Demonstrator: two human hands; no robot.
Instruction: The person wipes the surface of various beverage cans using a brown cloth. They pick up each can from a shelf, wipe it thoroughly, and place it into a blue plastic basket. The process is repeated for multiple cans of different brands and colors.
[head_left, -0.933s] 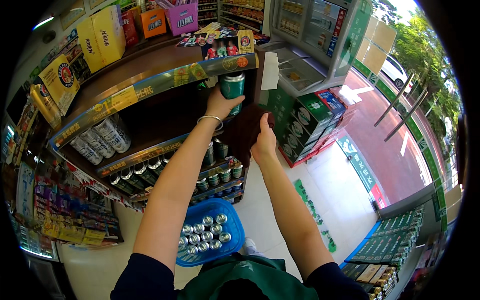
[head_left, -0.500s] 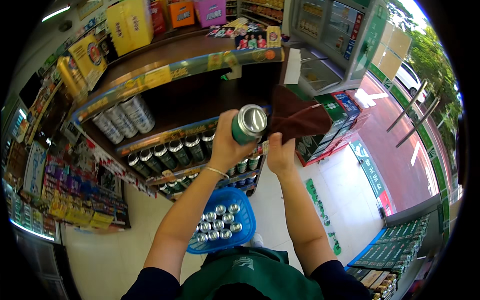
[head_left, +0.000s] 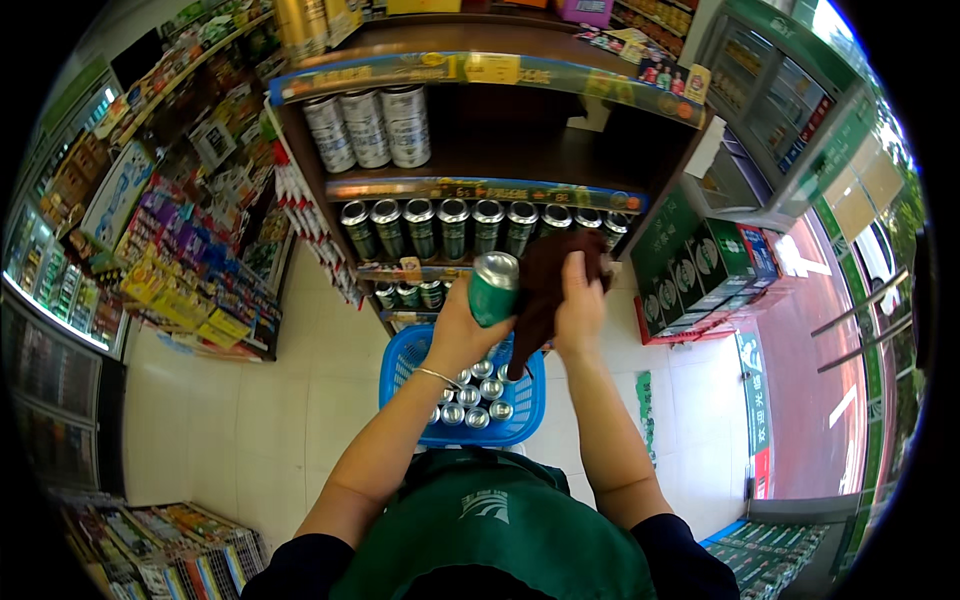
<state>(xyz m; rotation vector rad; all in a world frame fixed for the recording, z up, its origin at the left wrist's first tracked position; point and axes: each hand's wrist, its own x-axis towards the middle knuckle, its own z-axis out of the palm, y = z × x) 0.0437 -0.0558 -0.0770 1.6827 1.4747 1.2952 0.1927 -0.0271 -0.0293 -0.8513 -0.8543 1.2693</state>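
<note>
A green drink can [head_left: 494, 292] with a silver top is gripped in my left hand [head_left: 463, 335], tilted a little and held above the basket. My right hand [head_left: 579, 315] clutches a dark brown cloth [head_left: 545, 287], its thumb lying on top and its folds hanging down beside the can. Below both hands a blue plastic basket [head_left: 394, 360] stands on the floor, with several silver-topped cans [head_left: 478, 415] packed upright in it. My forearms hide part of the basket.
Ahead is a brown shelf unit [head_left: 500, 160] with a row of dark green cans [head_left: 421, 225] and three tall white cans [head_left: 370, 128]. Stacked green cartons [head_left: 690, 270] stand to the right. Snack racks [head_left: 190, 260] are at the left, a fridge [head_left: 770, 90] at the far right.
The can and the cloth have come lower and nearer to me, now in front of the can row. My view has swung so the shelf faces me squarely.
</note>
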